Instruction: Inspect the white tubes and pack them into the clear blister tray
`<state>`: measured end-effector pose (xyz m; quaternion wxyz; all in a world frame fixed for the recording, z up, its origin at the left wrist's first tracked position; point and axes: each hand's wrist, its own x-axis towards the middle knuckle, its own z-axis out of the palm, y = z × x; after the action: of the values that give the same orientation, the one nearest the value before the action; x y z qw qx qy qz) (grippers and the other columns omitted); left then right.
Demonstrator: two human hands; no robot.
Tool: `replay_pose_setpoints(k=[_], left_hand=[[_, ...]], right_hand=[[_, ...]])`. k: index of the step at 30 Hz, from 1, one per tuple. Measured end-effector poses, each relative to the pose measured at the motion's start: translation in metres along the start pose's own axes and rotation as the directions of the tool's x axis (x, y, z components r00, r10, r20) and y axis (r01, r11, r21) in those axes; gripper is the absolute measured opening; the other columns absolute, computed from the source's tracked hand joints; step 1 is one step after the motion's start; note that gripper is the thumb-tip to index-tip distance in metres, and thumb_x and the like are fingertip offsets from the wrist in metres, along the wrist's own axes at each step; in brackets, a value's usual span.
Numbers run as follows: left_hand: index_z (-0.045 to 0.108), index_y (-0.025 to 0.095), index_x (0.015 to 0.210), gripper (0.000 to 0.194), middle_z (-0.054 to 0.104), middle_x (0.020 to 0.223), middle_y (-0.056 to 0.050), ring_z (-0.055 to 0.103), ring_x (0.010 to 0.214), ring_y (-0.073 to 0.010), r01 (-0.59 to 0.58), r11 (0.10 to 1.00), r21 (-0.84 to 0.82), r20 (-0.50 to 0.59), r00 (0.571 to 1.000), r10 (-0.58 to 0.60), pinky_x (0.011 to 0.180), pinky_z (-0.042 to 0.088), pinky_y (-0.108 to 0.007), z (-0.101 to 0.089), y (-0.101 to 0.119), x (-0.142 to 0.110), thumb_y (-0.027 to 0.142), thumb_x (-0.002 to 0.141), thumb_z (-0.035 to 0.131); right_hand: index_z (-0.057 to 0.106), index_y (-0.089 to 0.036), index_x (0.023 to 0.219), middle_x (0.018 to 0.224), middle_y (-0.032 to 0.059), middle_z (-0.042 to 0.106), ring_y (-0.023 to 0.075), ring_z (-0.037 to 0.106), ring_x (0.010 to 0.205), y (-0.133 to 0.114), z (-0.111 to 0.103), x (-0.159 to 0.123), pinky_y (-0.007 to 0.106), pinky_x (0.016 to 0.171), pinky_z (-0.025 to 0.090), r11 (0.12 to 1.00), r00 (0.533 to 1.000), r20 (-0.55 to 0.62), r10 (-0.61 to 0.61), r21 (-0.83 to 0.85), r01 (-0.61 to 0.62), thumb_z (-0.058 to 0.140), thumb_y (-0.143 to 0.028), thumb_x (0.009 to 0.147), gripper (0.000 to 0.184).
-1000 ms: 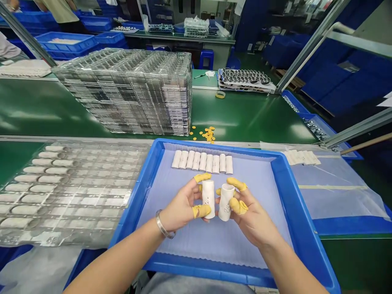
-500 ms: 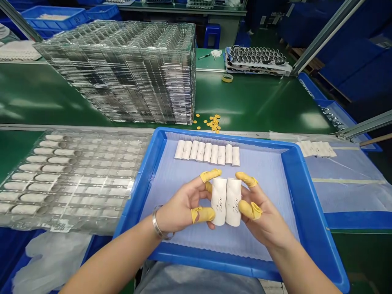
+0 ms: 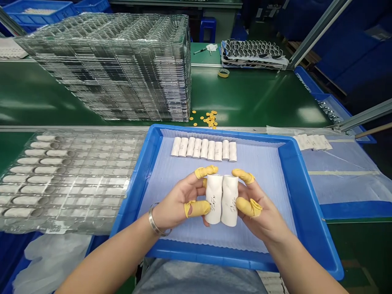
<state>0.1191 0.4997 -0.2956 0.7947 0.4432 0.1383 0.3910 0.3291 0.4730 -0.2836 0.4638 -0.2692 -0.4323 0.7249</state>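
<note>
My left hand (image 3: 183,200) is closed on a white wavy-sided tube (image 3: 214,200), gripping it between yellow-covered thumb and fingers. My right hand (image 3: 257,208), also with yellow finger covers, grips a second white tube (image 3: 229,201). Both tubes stand side by side, close together, with dark markings on their fronts. They are held above a blue tray (image 3: 288,179) lined with a pale sheet. Toward the tray's far side lies a row of several similar white tubes (image 3: 204,149).
A clear plastic tray (image 3: 101,175) at left holds many white tubes. Behind it rises a tall stack of clear trays (image 3: 122,73). Small yellow discs (image 3: 210,118) and a tape roll (image 3: 223,73) lie on the green bench (image 3: 251,94). More white pieces (image 3: 314,142) lie at right.
The view has shifted slightly, so everything appears a little further left and higher. Both hands still hold the two tubes, which have tilted slightly and parted a little at the top.
</note>
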Motion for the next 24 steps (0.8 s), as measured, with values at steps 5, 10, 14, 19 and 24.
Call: replay_pose_setpoints(k=[5,10,14,19,24], left_hand=[[0.058,0.039,0.134,0.056,0.06,0.119,-0.008,0.061,0.097,-0.0192,-0.004,0.997,0.078,-0.008,1.0,0.005,0.06,0.061,-0.022,-0.0006,-0.0047,-0.0009,0.016,0.085,0.074],[0.058,0.038,0.135,0.056,0.064,0.114,-0.006,0.06,0.082,-0.0127,-0.026,0.996,0.082,-0.016,1.0,0.027,0.06,0.057,-0.019,-0.0002,-0.0045,-0.0007,0.019,0.085,0.074],[0.058,0.04,0.135,0.055,0.063,0.115,-0.005,0.061,0.081,-0.0125,-0.016,0.998,0.065,0.008,1.0,0.015,0.059,0.057,-0.019,0.0,-0.0032,-0.0014,0.019,0.086,0.073],[0.057,0.04,0.135,0.056,0.064,0.114,-0.005,0.061,0.076,-0.0113,-0.014,0.999,0.037,0.008,1.0,0.013,0.058,0.057,-0.02,0.0003,-0.0016,-0.0012,0.019,0.086,0.073],[0.057,0.036,0.135,0.054,0.065,0.109,-0.005,0.061,0.078,-0.0116,-0.03,0.998,0.049,0.006,1.0,0.029,0.066,0.054,-0.021,0.0015,0.0024,-0.0011,0.021,0.086,0.073]], right_hand=[[0.063,-0.039,0.118,0.093,-0.0037,0.062,0.0106,0.059,0.072,0.0038,-0.0027,-0.0002,0.019,0.061,0.048,1.0,0.996,-0.084,0.006,-0.001,-0.006,0.076,-0.042,0.095,0.026],[0.063,-0.038,0.121,0.111,-0.0003,0.064,0.0163,0.063,0.093,0.0017,-0.0019,0.0006,0.027,0.078,0.052,0.999,1.0,-0.013,-0.012,0.031,0.012,0.084,-0.034,0.088,0.039],[0.065,-0.039,0.122,0.114,0.001,0.064,0.0199,0.063,0.102,0.0001,-0.0003,-0.0005,0.036,0.093,0.051,1.0,0.999,0.019,-0.029,-0.004,0.029,0.083,-0.033,0.089,0.038],[0.061,-0.044,0.129,0.118,0.0018,0.063,0.0195,0.065,0.093,0.0005,-0.0008,-0.0026,0.027,0.068,0.054,1.0,1.0,0.012,0.014,0.008,-0.014,0.08,-0.04,0.092,0.042],[0.062,-0.048,0.129,0.117,0.0007,0.064,0.0164,0.064,0.088,-0.0012,-0.0007,-0.0026,0.025,0.068,0.056,0.999,0.999,0.005,0.035,0.038,-0.035,0.077,-0.043,0.094,0.038]])
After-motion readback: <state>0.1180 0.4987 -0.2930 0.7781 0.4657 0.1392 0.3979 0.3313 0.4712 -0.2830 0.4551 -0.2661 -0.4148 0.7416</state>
